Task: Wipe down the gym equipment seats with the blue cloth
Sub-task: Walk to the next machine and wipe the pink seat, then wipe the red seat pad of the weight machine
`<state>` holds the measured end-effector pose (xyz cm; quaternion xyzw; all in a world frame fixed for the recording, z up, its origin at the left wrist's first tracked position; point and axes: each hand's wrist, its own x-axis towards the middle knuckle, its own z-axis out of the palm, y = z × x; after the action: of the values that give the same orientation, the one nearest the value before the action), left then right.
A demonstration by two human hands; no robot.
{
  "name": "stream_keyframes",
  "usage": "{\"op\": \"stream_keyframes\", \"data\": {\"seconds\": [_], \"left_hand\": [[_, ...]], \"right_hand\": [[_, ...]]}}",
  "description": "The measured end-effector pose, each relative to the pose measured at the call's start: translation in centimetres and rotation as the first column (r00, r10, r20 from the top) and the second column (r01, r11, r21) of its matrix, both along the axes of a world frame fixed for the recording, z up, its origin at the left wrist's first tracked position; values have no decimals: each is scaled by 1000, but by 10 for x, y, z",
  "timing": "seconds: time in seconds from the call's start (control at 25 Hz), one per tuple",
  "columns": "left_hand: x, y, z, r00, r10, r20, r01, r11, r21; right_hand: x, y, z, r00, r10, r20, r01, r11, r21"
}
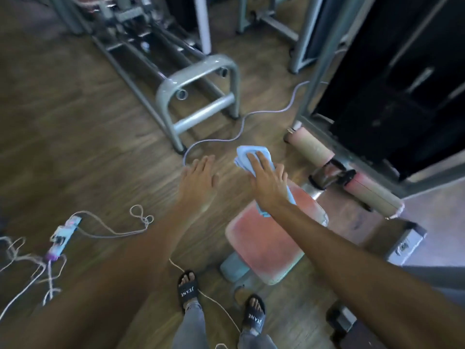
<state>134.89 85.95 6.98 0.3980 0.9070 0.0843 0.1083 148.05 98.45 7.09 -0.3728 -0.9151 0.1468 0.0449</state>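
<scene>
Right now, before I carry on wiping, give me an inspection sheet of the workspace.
Surface: wooden floor, image blurred.
Job's things: blue cloth over far edge of red seat.
Clutter: power strip on floor, left.
Hands: right hand holds the cloth; left hand open, holds nothing.
Cables: pale cable snakes across floor ahead; thin cords by power strip.
Surroundings: grey metal frame ahead; foam rollers and black machine right.

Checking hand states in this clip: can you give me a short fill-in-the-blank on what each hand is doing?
The right hand holds the ___ cloth.
The left hand holds ___.
The sandals on the feet are ___.
Missing words: blue; nothing; black.
</scene>
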Motion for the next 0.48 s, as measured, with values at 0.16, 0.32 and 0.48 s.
{"op": "stream_keyframes", "data": {"seconds": [0.16, 0.32, 0.48], "left_hand": [[-52, -71, 66, 991, 125, -46, -122, 991, 52], [-131, -162, 108, 950, 298, -92, -290, 952, 98], [-212, -251, 142, 908, 404, -110, -394, 914, 102]], "right_hand": [[-82, -58, 62, 983, 172, -57, -171, 985, 17], [-188, -145, 101, 934, 340, -107, -340, 940, 21], [-288, -228, 131, 893, 437, -113, -436, 899, 34]]}}
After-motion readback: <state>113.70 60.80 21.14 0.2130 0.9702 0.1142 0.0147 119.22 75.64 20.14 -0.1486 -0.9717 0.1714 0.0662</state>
